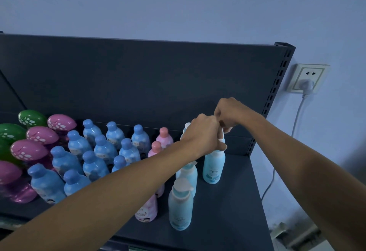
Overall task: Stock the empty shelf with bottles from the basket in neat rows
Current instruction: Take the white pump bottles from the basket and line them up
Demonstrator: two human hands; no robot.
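Observation:
A dark shelf point(233, 221) carries rows of bottles. Blue-capped bottles point(93, 163) stand in the middle, pink ones point(163, 137) to their right, and light-blue pump bottles point(180, 209) at the right end. Both my hands meet over the light-blue pump bottle point(213, 168) farthest right. My left hand point(202, 133) grips its white pump top. My right hand point(229, 115) pinches the top from above. The basket is out of view.
Green and pink round-headed bottles point(29, 149) fill the shelf's left end. The slotted upright point(275, 96) bounds the shelf on the right, with bare shelf beside the pump bottles. A wall socket point(308, 78) with a plugged white cable sits right of it.

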